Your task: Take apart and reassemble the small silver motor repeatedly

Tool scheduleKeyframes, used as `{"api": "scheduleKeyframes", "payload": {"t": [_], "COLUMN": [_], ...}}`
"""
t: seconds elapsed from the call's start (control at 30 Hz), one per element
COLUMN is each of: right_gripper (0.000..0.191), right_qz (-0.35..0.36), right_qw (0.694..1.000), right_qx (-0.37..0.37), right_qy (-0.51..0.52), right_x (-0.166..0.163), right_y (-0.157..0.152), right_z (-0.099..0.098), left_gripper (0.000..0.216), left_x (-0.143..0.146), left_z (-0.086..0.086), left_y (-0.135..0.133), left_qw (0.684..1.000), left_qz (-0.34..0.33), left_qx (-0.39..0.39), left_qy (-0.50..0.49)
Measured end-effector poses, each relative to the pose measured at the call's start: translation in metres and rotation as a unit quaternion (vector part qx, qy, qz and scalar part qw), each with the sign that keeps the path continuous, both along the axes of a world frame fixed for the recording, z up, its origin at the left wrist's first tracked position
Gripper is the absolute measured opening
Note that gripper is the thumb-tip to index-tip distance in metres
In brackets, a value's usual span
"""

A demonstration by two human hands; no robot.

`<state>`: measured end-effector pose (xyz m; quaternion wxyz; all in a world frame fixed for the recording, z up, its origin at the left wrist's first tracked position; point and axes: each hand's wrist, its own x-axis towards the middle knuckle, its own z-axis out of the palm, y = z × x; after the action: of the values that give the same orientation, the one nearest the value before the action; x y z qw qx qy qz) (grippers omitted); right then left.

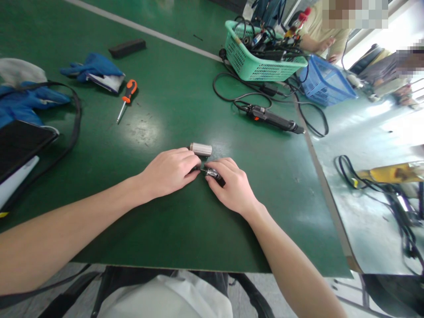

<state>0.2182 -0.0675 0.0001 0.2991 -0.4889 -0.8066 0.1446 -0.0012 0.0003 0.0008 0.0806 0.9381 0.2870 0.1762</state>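
Observation:
My left hand (172,171) is closed, thumb and fingers pinched on a small dark piece mostly hidden under them. Facing it, my right hand (233,182) grips a small silver-and-black cylindrical part (212,172) between thumb and fingers. A thin dark end of that part points toward the left fingertips; whether the two pieces are joined I cannot tell. Just beyond the left fingers, a ribbed silver metal cylinder (201,149) lies on its side on the green table (172,238). Both hands rest low over the tabletop.
An orange-handled screwdriver (129,91), blue gloves (94,68) and a dark block (127,47) lie at left. A corded electric screwdriver (270,117) lies at right, before a green basket (258,68) of tools and a blue basket (326,84). Other people sit at far right.

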Motion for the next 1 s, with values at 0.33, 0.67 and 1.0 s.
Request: {"api": "scheduleKeyframes", "payload": {"t": [0.33,0.67,1.0], "right_gripper": [0.022,0.024,0.023], "right_qz": [0.01,0.015,0.004], "right_qw": [1.0,1.0,1.0], "right_qx": [-0.007,-0.004,0.005], "right_qy": [0.006,0.016,0.011], "right_x": [-0.0001,-0.0005,0.0008], "right_y": [-0.0001,-0.0014,-0.0007], "right_z": [0.0019,0.0,-0.0021], "left_gripper": [0.023,0.029,0.023], "left_x": [-0.0003,-0.002,-0.0022], "left_z": [0.0018,0.0005,0.0], "left_y": [-0.0024,0.0005,0.0007], "left_qw": [1.0,1.0,1.0], "left_qz": [-0.022,-0.017,-0.009], "left_qx": [0.017,0.021,0.02], "left_qy": [-0.012,-0.005,-0.005]}}
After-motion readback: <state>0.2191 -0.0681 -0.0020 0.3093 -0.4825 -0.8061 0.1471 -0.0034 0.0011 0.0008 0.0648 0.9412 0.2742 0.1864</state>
